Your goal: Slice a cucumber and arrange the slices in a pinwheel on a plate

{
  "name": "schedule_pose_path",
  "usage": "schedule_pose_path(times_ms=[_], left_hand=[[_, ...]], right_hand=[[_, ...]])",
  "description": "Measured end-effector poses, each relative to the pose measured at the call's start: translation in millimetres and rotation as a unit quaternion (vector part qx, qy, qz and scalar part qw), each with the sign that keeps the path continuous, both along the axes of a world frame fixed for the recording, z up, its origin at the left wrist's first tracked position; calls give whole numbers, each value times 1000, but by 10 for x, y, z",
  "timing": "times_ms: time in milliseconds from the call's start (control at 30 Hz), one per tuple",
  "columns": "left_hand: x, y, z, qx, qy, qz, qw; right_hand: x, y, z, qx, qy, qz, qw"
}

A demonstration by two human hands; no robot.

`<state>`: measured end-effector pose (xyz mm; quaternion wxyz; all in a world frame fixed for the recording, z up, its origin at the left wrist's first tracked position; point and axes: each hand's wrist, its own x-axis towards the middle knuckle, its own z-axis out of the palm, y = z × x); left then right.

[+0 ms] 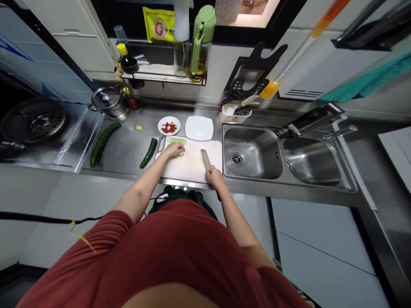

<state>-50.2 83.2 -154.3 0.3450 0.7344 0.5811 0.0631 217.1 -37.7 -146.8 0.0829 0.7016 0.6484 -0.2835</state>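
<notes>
Right hand (pixel 214 176), at four o'clock on the white cutting board (pixel 192 169), is wrapped around the handle of a kitchen knife (pixel 205 159) whose blade points toward eleven; twelve here is the wall side. At ten o'clock, the left hand (pixel 174 149) has its fingers bent down at a loose cucumber slice (pixel 181 154); whether they pinch it or merely touch it, I cannot tell. An overlapping row of cucumber slices (pixel 176 140) lies at eleven, near the board's far edge. Just beyond that edge, a round white dish (pixel 160 128) of chopped red pieces (pixel 169 128) stands at eleven, and a square white plate (pixel 199 128) between twelve and one. Off the board at nine lies a shorter cucumber (pixel 148 153), with a long cucumber (pixel 102 145) farther out the same way. At ten sit a cucumber end piece (pixel 138 127) and, well apart, a lidded steel pot (pixel 111 105). A double-basin sink (pixel 257 149) adjoins at three.
</notes>
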Motion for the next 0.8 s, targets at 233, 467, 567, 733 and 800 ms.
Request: schedule_pose_path(times_ms=[233,467,567,733,800], left_hand=[[149,-45,35,70,79,-113,988],[92,-239,-6,110,68,31,991],[24,-331,-73,97,55,133,985],[-14,-413,-204,68,9,185,980],[-2,-408,-232,64,8,199,978]], right_hand=[[-15,-27,21,18,-7,-2,1000],[-37,-29,67,21,-36,8,999],[-66,-48,90,26,-32,39,998],[-203,-99,172,34,-19,98,994],[-278,-99,217,30,-18,118,992]])
